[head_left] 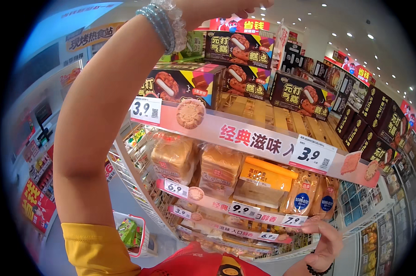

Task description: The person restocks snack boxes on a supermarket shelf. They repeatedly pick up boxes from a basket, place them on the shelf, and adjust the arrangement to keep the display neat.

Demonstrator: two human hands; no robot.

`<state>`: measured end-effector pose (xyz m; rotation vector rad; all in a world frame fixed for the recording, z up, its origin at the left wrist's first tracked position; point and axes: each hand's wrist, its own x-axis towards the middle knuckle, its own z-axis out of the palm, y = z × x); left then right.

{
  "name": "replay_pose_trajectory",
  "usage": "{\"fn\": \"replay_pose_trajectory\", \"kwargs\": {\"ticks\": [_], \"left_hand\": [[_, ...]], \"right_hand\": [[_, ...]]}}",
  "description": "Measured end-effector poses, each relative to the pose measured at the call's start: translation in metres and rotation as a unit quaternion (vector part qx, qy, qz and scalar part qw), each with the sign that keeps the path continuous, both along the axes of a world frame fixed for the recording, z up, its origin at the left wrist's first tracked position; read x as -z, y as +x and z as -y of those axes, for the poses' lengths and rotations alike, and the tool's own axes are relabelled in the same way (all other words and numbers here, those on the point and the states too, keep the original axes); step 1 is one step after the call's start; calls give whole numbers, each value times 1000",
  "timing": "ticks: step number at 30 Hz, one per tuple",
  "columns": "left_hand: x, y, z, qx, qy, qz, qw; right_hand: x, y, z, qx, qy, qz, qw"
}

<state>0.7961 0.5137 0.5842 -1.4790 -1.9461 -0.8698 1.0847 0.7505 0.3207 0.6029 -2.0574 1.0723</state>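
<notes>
My left arm, in a yellow sleeve, stretches up across the left side to the upper edge. Its hand is partly cut off there, above the stacked dark pastry boxes; its grip does not show. Beaded bracelets circle that wrist. Low on the right, my right hand is open with loosely curved fingers and nothing in it. It is nearest to the lower right end of the bread shelf's price strip. Wrapped bread loaves, an orange-topped bread pack and blue-labelled bread bags stand on that shelf.
A slatted wooden top carries a loose dark pastry box and more boxes at right. A pink price strip runs along its front edge. A white basket with green packets sits low at left. Shelves line the far right.
</notes>
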Motion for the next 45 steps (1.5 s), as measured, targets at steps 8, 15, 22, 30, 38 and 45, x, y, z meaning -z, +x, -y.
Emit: {"fn": "replay_pose_trajectory", "kwargs": {"ticks": [8,15,22,30,38,45], "left_hand": [[19,-6,-140,-150,-201,-65,966],[46,-53,-213,-268,-433,-44,859],[47,-44,-219,-273,-450,6,850],[55,-76,-231,-208,-376,64,901],[33,-82,-249,-213,-466,184,839],[51,-76,-267,-170,-377,245,877]], "right_hand": [[34,8,-36,-98,-75,84,989],[38,32,-54,-34,-73,126,989],[49,33,-62,-45,-135,144,979],[54,36,-66,-62,-132,191,971],[66,45,-70,-61,-199,222,953],[87,55,-75,-18,-221,210,952]]}}
